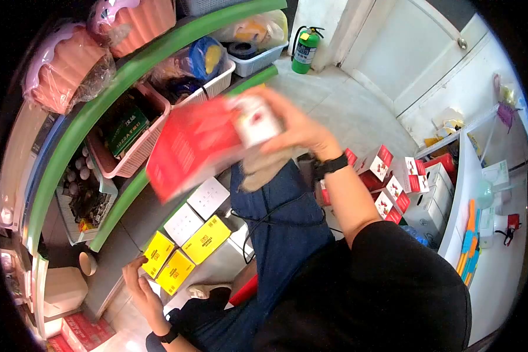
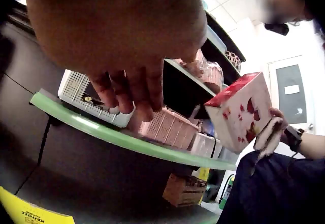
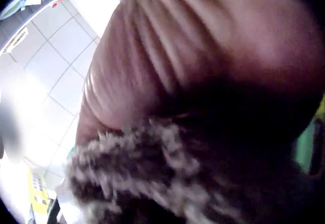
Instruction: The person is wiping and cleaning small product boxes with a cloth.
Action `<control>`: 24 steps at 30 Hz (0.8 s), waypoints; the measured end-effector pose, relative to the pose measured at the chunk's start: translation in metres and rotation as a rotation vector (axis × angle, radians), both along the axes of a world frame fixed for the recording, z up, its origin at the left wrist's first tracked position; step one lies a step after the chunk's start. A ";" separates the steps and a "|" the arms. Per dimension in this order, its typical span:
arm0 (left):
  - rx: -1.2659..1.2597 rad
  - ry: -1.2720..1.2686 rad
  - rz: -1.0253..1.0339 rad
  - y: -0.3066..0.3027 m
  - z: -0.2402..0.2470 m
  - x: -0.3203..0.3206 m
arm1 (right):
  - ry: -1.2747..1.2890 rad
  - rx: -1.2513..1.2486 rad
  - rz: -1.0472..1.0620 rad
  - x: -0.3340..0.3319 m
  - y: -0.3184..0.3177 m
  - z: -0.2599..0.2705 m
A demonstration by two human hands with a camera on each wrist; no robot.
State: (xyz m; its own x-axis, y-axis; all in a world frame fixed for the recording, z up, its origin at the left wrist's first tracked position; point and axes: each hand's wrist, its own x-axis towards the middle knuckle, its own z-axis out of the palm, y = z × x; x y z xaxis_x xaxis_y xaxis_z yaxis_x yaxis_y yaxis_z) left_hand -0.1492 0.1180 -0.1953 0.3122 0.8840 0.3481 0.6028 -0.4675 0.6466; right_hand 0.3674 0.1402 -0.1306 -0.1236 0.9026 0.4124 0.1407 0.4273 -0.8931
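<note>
My right hand [image 1: 304, 130] grips a red and white box [image 1: 195, 142] by one end, raised in front of the shelves and blurred in the head view. Printed red shapes cover a pale side of this box [image 2: 242, 113] in the left wrist view. A fuzzy grey cloth [image 1: 266, 169] hangs from the same hand; its pile [image 3: 137, 168] fills the lower right wrist view beneath the palm. My left hand [image 1: 142, 292] has its fingers extended and holds nothing, close beside several yellow boxes [image 1: 206, 239] on the low ledge.
Shelves with green edges [image 1: 152, 58] curve along the left, carrying a pink basket [image 1: 132, 154] and other bins. More red and white boxes [image 1: 387, 205] are stacked at right. White boxes [image 1: 208, 198] adjoin the yellow ones. A green fire extinguisher [image 1: 304, 54] stands near the door.
</note>
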 end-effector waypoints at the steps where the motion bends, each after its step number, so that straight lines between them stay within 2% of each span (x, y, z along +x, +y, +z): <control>1: -0.024 0.023 0.022 -0.001 -0.001 0.004 | 0.173 -0.086 -0.084 0.021 -0.010 -0.009; 3: -0.071 0.072 0.069 -0.005 -0.007 0.010 | 0.572 -0.128 -0.245 0.069 -0.026 -0.041; 5: -0.085 0.017 0.084 -0.004 -0.021 0.008 | 0.810 -0.141 -0.259 0.088 -0.043 -0.047; 8: -0.186 -0.061 0.100 -0.004 -0.041 0.002 | 1.014 -0.309 -0.519 0.103 -0.065 -0.077; 11: -0.195 -0.054 0.047 -0.002 -0.058 0.007 | 0.818 -0.464 -0.684 0.113 -0.072 -0.129; 13: -0.222 0.023 -0.001 0.000 -0.066 0.010 | 0.778 -0.430 -0.946 0.110 -0.060 -0.196; 14: -0.234 0.000 -0.002 -0.002 -0.061 0.021 | 0.819 -0.488 -0.997 0.117 -0.059 -0.235; 15: -0.280 -0.001 0.003 -0.003 -0.060 0.027 | 0.826 -0.500 -1.218 0.110 -0.052 -0.261; 18: -0.410 0.006 0.002 -0.005 -0.061 0.031 | 0.223 -0.826 -1.518 0.117 -0.047 -0.382; 20: -0.444 0.004 0.013 -0.006 -0.067 0.031 | 0.146 -1.105 -1.251 0.101 -0.061 -0.360; 21: -0.460 0.001 0.016 -0.006 -0.070 0.032 | -0.039 -1.086 -1.448 0.084 -0.054 -0.381; 22: -0.497 0.017 0.016 -0.006 -0.074 0.030 | -0.065 -1.115 -1.442 0.078 -0.053 -0.398; 24: -0.532 0.006 0.016 -0.005 -0.083 0.032 | -0.074 -1.126 -1.435 0.067 -0.052 -0.399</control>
